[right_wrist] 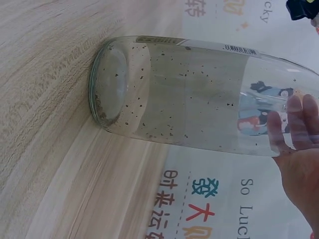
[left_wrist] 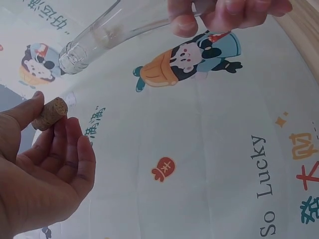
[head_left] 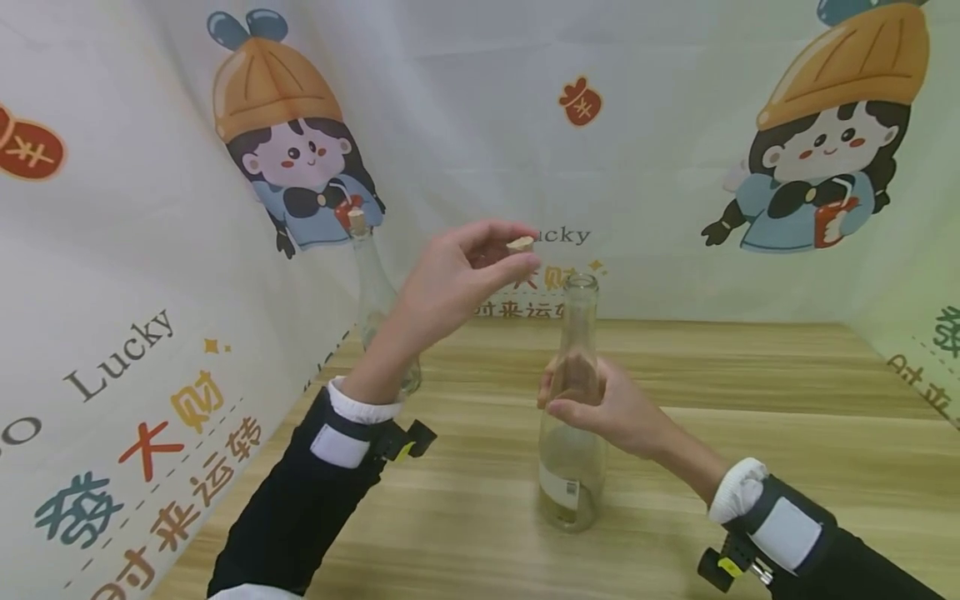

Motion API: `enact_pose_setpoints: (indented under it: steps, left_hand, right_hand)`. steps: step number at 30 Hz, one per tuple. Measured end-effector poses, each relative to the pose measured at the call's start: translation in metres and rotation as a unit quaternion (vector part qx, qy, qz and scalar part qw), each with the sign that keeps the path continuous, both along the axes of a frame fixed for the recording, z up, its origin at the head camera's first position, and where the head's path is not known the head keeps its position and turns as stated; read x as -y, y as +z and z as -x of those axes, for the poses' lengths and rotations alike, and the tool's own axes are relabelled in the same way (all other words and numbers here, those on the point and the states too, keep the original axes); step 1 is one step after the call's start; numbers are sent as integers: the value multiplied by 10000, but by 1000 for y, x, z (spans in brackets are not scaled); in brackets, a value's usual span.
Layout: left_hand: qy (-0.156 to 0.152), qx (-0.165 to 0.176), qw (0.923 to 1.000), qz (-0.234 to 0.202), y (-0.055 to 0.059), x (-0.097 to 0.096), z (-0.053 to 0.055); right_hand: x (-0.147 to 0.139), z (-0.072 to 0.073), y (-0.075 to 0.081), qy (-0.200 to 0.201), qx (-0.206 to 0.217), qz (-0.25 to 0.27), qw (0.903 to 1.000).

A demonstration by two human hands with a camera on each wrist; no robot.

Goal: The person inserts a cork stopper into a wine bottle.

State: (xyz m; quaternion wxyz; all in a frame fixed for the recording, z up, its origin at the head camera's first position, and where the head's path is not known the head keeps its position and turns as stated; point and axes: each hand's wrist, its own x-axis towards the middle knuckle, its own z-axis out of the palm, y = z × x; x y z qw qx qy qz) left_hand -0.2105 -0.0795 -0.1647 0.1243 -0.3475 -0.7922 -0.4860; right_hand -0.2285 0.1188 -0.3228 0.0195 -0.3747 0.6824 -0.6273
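Between thumb and fingers, my left hand (head_left: 457, 279) pinches a cork (left_wrist: 50, 113), held up to the left of and a little above the bottle's mouth, apart from it. My right hand (head_left: 611, 408) grips a clear glass bottle (head_left: 572, 483) around its upper body. That bottle stands upright on the table, its neck uncovered. The right wrist view shows a label with a barcode (right_wrist: 240, 50) and dark specks on the glass. Behind my left forearm stands a second clear bottle (head_left: 372, 279) with a cork (head_left: 357, 220) in its top, partly hidden by the arm.
The wood-grain table (head_left: 712, 367) is bordered at the back and sides by a pale printed cloth (head_left: 660, 192) with cartoon figures and lettering. Each wrist wears a strapped-on camera (head_left: 408, 442).
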Motion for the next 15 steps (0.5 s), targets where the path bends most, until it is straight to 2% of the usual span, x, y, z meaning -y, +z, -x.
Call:
enact_pose_setpoints:
  steps: [8, 15]
  left_hand:
    - [-295, -144, 9994, 102, 13, -24, -4]
    - [-550, -150, 9983, 154, 15, -37, -6]
  right_hand:
    - [-1, 0, -1, 57, 49, 23, 10000]
    - [-2, -1, 0, 59, -34, 2, 10000]
